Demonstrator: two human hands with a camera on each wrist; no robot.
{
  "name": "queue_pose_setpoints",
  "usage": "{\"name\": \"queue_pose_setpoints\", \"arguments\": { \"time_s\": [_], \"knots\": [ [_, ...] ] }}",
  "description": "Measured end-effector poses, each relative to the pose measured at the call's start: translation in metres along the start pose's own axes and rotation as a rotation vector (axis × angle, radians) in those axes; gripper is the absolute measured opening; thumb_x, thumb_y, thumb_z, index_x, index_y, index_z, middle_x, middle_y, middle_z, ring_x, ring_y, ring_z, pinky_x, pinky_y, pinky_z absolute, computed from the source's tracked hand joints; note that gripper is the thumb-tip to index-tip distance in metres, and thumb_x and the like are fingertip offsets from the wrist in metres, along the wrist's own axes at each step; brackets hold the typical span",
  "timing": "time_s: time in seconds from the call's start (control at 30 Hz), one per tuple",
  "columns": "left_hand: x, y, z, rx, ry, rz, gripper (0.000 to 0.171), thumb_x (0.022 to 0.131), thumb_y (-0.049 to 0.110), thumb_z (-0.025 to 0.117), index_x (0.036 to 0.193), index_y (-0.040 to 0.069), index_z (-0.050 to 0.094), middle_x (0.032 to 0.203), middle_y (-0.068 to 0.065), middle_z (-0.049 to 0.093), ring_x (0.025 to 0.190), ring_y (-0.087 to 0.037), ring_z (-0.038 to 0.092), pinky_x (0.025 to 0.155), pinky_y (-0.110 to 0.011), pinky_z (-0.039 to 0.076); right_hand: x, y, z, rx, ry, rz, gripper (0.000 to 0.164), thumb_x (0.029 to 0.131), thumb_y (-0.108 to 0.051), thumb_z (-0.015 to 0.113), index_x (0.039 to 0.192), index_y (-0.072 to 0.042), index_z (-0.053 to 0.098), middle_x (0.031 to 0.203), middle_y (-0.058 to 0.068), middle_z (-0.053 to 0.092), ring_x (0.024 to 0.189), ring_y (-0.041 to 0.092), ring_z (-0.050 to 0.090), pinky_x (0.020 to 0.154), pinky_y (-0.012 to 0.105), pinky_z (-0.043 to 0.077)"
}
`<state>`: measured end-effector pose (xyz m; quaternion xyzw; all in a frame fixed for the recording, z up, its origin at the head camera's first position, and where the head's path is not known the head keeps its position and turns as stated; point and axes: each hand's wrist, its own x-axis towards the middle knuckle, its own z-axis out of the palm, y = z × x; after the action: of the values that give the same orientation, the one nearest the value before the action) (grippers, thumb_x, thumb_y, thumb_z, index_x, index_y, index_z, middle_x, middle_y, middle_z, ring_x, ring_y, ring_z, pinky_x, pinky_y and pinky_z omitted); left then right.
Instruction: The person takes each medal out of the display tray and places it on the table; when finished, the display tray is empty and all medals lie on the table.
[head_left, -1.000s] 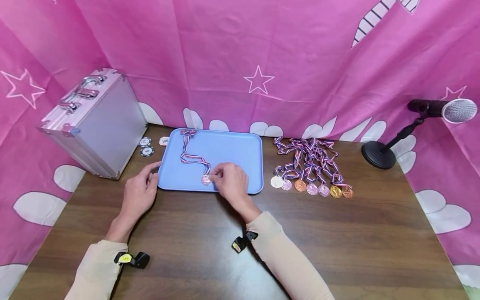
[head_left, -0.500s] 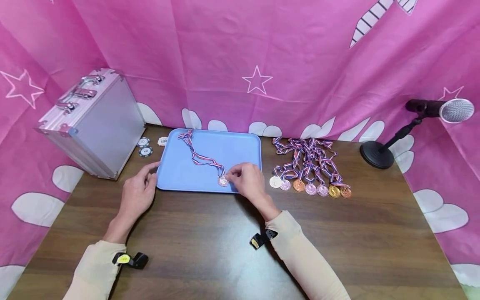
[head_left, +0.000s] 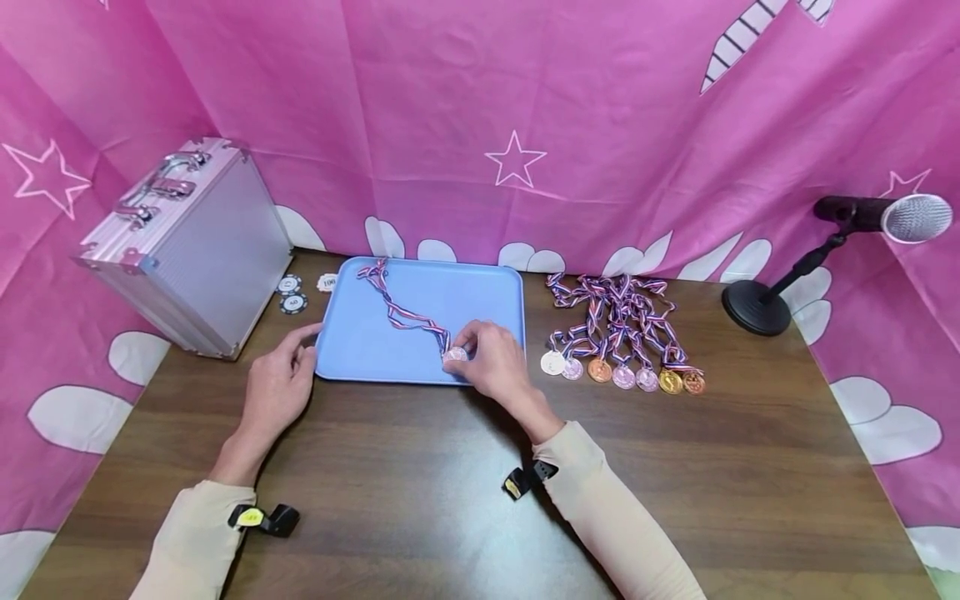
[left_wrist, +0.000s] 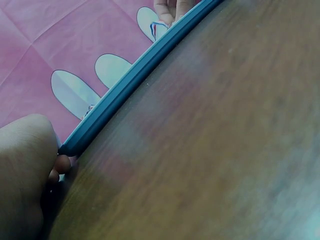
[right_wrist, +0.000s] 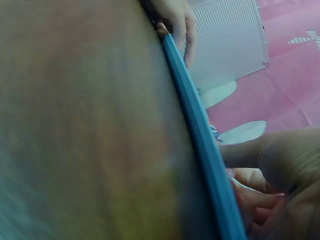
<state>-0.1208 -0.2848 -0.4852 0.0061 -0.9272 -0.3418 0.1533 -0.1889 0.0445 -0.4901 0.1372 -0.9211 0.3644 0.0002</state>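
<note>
My right hand (head_left: pixel 491 358) is over the front right part of the blue tray (head_left: pixel 420 287), where its thumb and fingers pinch a small medal (head_left: pixel 457 355). The striped red, white and blue ribbon (head_left: pixel 408 317) of that medal runs back to the tray's far left corner, where it bunches up. My left hand (head_left: pixel 276 379) rests against the tray's left edge, index finger extended along it. In the left wrist view, fingertips (left_wrist: pixel 62 164) show by the tray corner. In the right wrist view, the right hand (right_wrist: pixel 285 185) hides most of the medal.
Several medals (head_left: pixel 622 377) lie in a row right of the tray, ribbons tangled behind them. A silver case (head_left: pixel 202 250) stands at the left, with poker chips (head_left: pixel 293 303) beside it. A microphone on a stand (head_left: pixel 757 308) is at the back right, before a pink curtain (head_left: pixel 450 108).
My right hand has moved to the right with the medal, drawing its ribbon along the tray. Its thumb now covers part of the medal. The left hand has stayed at the tray's edge.
</note>
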Motion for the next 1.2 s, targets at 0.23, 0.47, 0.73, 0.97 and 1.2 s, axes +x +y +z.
{"name": "queue_pose_setpoints", "arguments": {
  "time_s": [0.23, 0.47, 0.73, 0.97, 1.2],
  "knots": [
    [0.0, 0.001, 0.0, -0.003, -0.002, -0.001, 0.039, 0.112, 0.011, 0.054, 0.149, 0.005, 0.068, 0.076, -0.006, 0.056, 0.062, -0.021, 0.048, 0.059, -0.035, 0.038, -0.012, -0.024, -0.048, 0.32, -0.183, 0.073, 0.01, 0.096, -0.011, 0.087, 0.101, -0.005, 0.081, 0.075, 0.003, 0.078, 0.063, 0.016, 0.074, 0.059, 0.028, 0.056],
    [0.0, 0.001, 0.001, -0.006, -0.003, 0.004, 0.04, 0.112, 0.011, 0.054, 0.149, 0.006, 0.068, 0.076, -0.006, 0.056, 0.061, -0.02, 0.048, 0.059, -0.035, 0.038, -0.022, -0.026, -0.087, 0.601, -0.128, 0.118, 0.016, 0.097, 0.0, 0.082, 0.113, 0.005, 0.081, 0.086, 0.014, 0.081, 0.068, 0.026, 0.079, 0.061, 0.038, 0.065],
    [-0.001, 0.001, -0.001, 0.0, 0.005, 0.001, 0.04, 0.112, 0.012, 0.054, 0.149, 0.006, 0.068, 0.077, -0.006, 0.057, 0.062, -0.02, 0.048, 0.06, -0.034, 0.038, -0.04, -0.036, -0.145, 0.686, -0.037, -0.012, 0.019, 0.097, 0.005, 0.078, 0.115, 0.013, 0.077, 0.09, 0.018, 0.081, 0.068, 0.022, 0.079, 0.063, 0.038, 0.065],
    [-0.001, 0.001, -0.001, 0.001, 0.002, 0.006, 0.04, 0.113, 0.012, 0.054, 0.149, 0.007, 0.068, 0.078, -0.006, 0.057, 0.063, -0.02, 0.049, 0.06, -0.034, 0.038, -0.077, -0.049, -0.201, 0.837, 0.162, -0.103, 0.017, 0.095, 0.011, 0.075, 0.11, 0.007, 0.08, 0.087, 0.01, 0.082, 0.064, 0.016, 0.077, 0.06, 0.033, 0.064],
    [-0.001, 0.0, 0.0, 0.002, 0.009, 0.015, 0.039, 0.112, 0.012, 0.054, 0.148, 0.007, 0.069, 0.077, -0.006, 0.057, 0.063, -0.02, 0.049, 0.061, -0.034, 0.038, -0.094, -0.05, -0.27, 1.059, 0.44, -0.208, 0.014, 0.095, 0.022, 0.069, 0.104, 0.016, 0.078, 0.086, 0.023, 0.08, 0.058, 0.021, 0.076, 0.056, 0.031, 0.062]
  ]
}}
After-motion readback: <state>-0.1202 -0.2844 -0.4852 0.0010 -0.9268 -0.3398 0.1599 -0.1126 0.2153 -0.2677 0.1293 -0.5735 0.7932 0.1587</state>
